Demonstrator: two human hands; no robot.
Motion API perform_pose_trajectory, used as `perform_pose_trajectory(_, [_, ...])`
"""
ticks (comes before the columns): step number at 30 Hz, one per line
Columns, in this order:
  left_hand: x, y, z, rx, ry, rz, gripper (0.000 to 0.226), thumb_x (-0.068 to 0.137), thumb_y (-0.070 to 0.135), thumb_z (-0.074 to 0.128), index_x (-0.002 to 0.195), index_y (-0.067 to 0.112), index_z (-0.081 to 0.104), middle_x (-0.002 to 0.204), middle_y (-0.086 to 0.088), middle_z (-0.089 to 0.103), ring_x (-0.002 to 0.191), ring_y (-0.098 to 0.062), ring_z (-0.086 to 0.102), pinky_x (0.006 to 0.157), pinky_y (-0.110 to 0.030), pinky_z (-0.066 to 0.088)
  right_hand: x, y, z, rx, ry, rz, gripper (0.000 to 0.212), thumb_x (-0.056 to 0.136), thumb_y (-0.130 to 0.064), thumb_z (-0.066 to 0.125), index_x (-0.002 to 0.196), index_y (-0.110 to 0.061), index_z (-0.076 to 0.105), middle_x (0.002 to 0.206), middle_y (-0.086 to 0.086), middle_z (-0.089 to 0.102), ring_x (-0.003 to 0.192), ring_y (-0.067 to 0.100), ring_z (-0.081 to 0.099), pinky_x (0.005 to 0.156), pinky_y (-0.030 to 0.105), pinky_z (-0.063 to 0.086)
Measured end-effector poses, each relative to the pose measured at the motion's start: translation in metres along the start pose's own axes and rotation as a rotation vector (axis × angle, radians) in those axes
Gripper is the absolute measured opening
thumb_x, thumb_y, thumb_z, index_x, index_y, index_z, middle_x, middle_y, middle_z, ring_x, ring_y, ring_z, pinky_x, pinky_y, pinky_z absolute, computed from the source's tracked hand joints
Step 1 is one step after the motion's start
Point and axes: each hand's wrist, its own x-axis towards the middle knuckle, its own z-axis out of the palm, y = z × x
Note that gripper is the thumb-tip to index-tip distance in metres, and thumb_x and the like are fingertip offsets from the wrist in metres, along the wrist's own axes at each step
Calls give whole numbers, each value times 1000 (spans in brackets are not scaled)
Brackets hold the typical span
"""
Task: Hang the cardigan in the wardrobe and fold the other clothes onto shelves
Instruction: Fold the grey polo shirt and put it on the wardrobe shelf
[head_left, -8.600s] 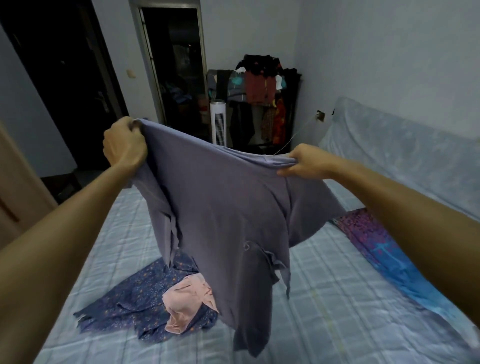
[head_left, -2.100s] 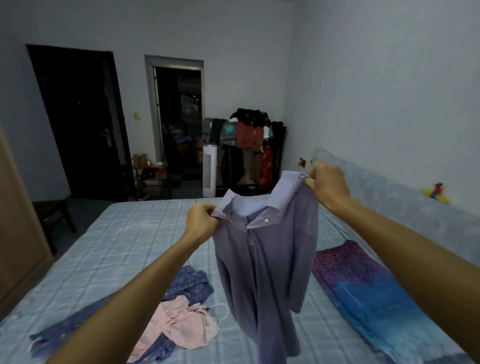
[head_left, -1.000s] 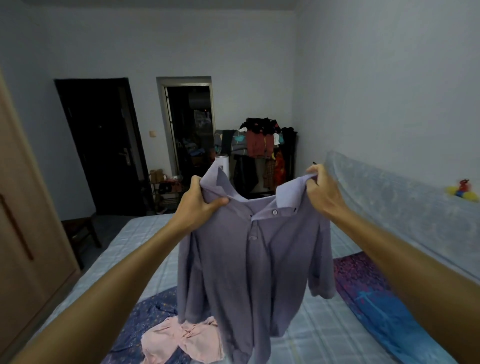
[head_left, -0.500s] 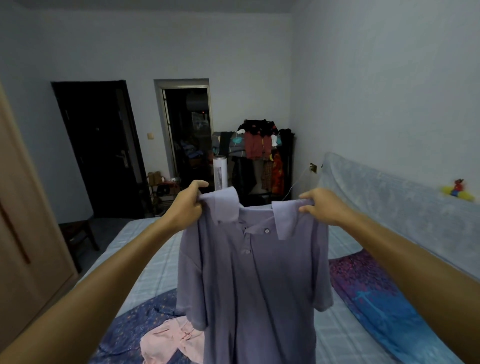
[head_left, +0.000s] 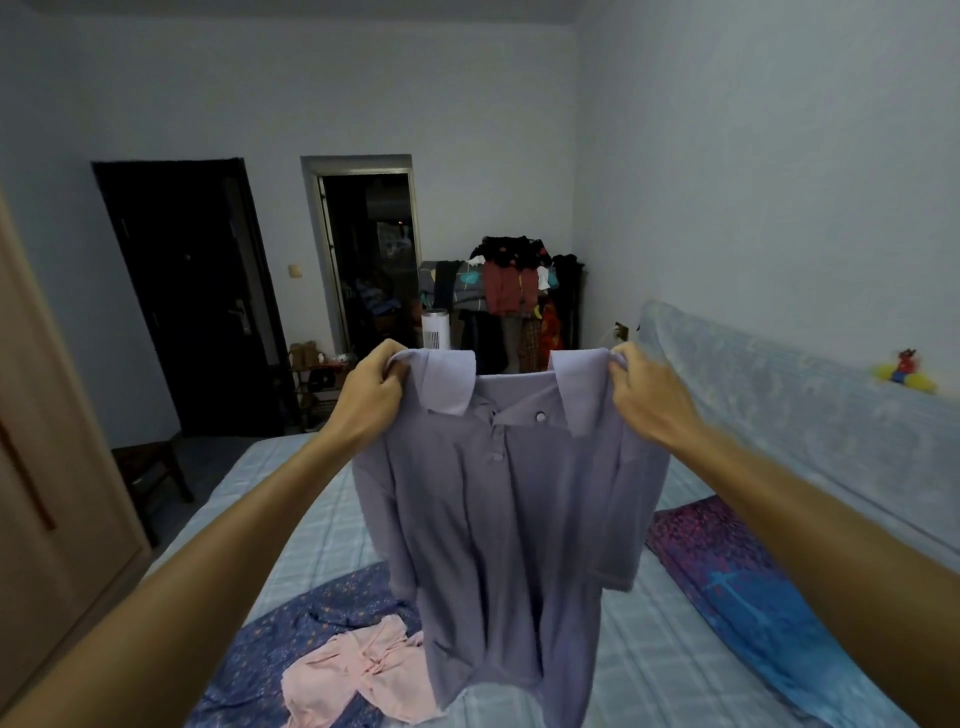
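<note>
Pink garment (head_left: 358, 675) partly hidden behind purple shirt (head_left: 509, 519); doorway (head_left: 374, 260) interior too dark; toy (head_left: 904, 371) on headboard (head_left: 779, 395) too small.

The shirt (head_left: 498, 519) hangs over the bed (head_left: 649, 670), crumpled clothes (head_left: 353, 670) left, spread garment (head_left: 737, 587) right.

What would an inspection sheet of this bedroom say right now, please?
Surface: bed with a checked sheet, clothes lying on it.
Job's things: polo shirt held up by its shoulders, buttons facing the camera; navy garment, pink garment and purple-blue garment lie unfolded.
Clutter: toy on the headboard.
Hands: left hand and right hand each grip a shoulder beside the collar.
Cables: socket by the headboard; cord too faint to trace.
Surroundings: wardrobe left, dark door, fan, loaded clothes rack.
</note>
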Motion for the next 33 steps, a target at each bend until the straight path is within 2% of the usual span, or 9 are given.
perform_pose_trajectory(4, [-8, 2, -2, -77, -11, 53, 14, 97, 15, 41, 90, 16, 53, 87, -5, 57, 80, -17, 53, 71, -31, 43, -4, -1, -7, -119, 90, -144, 24, 90, -29, 55, 107, -13, 60, 103, 11, 57, 90, 31, 57, 70, 30, 38])
perform_pose_trajectory(9, [-8, 7, -10, -198, -3, 111, 19, 95, 3, 43, 84, 11, 56, 83, -5, 56, 77, -14, 52, 71, -31, 45, -16, 1, -21, -168, 383, -310, 29, 86, -36, 45, 83, -10, 55, 80, 9, 55, 68, 31, 56, 56, 26, 32])
perform_pose_trajectory(14, [3, -1, -2, -22, -26, 196, 14, 98, 11, 44, 90, 15, 55, 86, -3, 59, 80, -15, 54, 70, -22, 43, -4, 16, -16, -198, 457, -371, 24, 89, -32, 48, 80, -10, 54, 75, 11, 56, 60, 33, 56, 51, 26, 31])
perform_pose_trajectory(17, [23, -21, 16, 80, -74, 184, 11, 97, 13, 46, 91, 15, 55, 86, -5, 60, 79, -16, 55, 67, -15, 40, 14, 39, 4, -191, 384, -371, 28, 88, -33, 46, 80, -8, 55, 74, 13, 57, 60, 34, 56, 52, 27, 33])
perform_pose_trajectory(21, [55, -71, 65, 144, -182, 73, 7, 94, 14, 51, 88, 13, 56, 85, -5, 62, 80, -19, 56, 69, -31, 41, 42, 92, 61, -206, 173, -328, 38, 85, -42, 40, 77, -8, 55, 73, 13, 57, 62, 35, 57, 52, 34, 42])
perform_pose_trajectory(24, [76, -132, 125, 189, -325, -57, 8, 93, 17, 54, 85, 13, 54, 83, -6, 60, 80, -22, 55, 68, -30, 38, 56, 150, 122, -235, -43, -279, 40, 84, -47, 38, 76, -12, 55, 77, 11, 59, 68, 33, 59, 57, 34, 44])
perform_pose_trajectory(27, [89, -211, 202, 204, -513, -205, 11, 90, 19, 59, 82, 18, 52, 87, -5, 62, 87, -21, 58, 69, -28, 38, 54, 218, 202, -271, -236, -207, 38, 83, -48, 36, 79, -16, 56, 80, 9, 60, 71, 32, 62, 58, 34, 44])
perform_pose_trajectory(30, [96, -317, 301, 248, -680, -319, 14, 84, 24, 67, 89, 14, 59, 91, -10, 66, 92, -26, 62, 68, -27, 37, 42, 310, 313, -321, -385, -160, 38, 86, -46, 33, 80, -16, 56, 80, 10, 60, 67, 32, 63, 53, 35, 45])
perform_pose_trajectory(33, [98, -422, 394, 355, -703, -416, 26, 85, 20, 68, 103, 3, 59, 94, -19, 62, 94, -32, 60, 69, -30, 36, 22, 399, 431, -360, -483, -112, 37, 89, -34, 36, 76, -9, 59, 74, 18, 58, 63, 37, 60, 53, 42, 51])
